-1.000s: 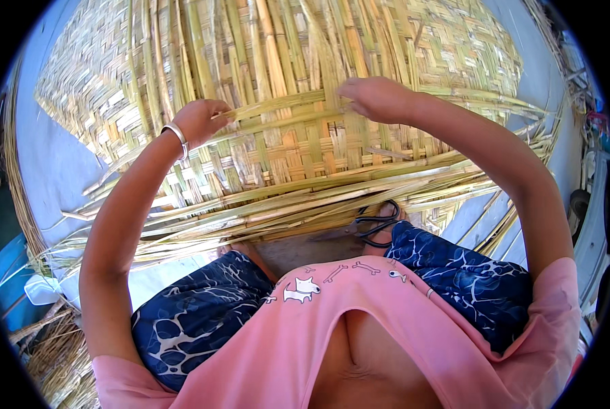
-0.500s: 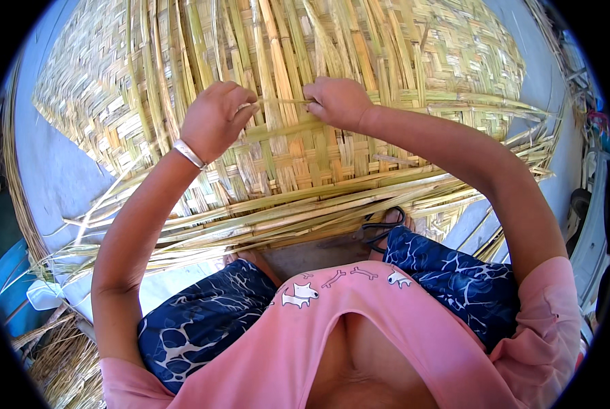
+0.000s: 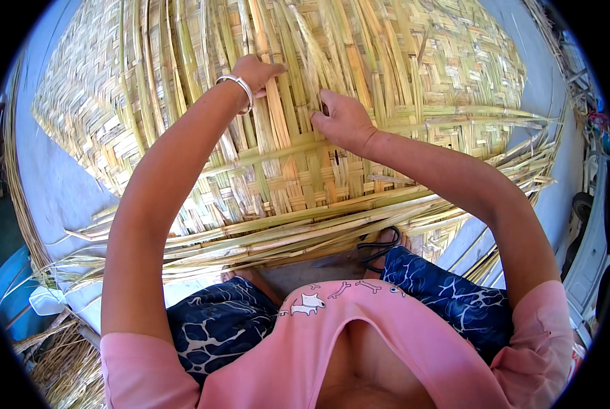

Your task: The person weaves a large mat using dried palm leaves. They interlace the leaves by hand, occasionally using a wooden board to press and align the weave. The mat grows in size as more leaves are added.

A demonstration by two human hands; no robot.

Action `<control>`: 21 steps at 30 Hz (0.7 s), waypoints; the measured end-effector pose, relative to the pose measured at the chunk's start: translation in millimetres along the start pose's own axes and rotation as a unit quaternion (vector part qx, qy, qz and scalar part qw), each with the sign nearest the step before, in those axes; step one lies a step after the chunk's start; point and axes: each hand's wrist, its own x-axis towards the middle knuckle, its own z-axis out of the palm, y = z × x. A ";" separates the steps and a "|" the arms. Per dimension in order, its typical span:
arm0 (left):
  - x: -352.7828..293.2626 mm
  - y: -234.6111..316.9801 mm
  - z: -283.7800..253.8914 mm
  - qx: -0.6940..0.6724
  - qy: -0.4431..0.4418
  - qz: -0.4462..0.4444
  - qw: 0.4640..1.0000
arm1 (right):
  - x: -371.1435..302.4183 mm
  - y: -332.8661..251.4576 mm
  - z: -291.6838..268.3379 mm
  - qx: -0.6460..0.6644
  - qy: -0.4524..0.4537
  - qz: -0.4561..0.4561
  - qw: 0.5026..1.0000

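A large woven bamboo mat (image 3: 359,170) lies spread on the grey floor (image 3: 59,184) in front of the person, its near edge of long loose strips just above the knees. The left hand (image 3: 254,71), a silver bangle (image 3: 236,85) on its wrist, rests on the upright strips (image 3: 277,102) with its fingers pinched narrow on one. The right hand (image 3: 342,123) lies just beside it, fingers curled and pressing on the weave.
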 end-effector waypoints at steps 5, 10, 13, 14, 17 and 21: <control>-0.2 3.4 -7.6 0.037 -0.108 -0.033 0.993 | 7.6 9.2 2.8 0.022 -0.024 0.026 0.999; -17.3 -12.5 -7.0 -0.159 -0.121 0.043 0.979 | 14.7 8.6 5.0 -0.031 -0.070 -0.008 0.997; -25.7 -11.6 -14.8 -0.192 -0.192 0.067 0.960 | 8.6 18.7 10.7 -0.072 -0.086 -0.128 0.985; -27.5 -14.1 -16.8 -0.210 -0.191 0.065 0.957 | 10.0 18.8 10.7 -0.057 -0.108 -0.117 0.986; -39.8 -20.9 -27.5 -0.304 -0.141 0.067 0.940 | 15.2 18.6 9.7 -0.008 -0.168 -0.068 0.983; -73.3 -42.0 -66.4 -0.428 -0.065 0.118 0.894 | 23.6 21.7 9.6 0.011 -0.203 -0.025 0.979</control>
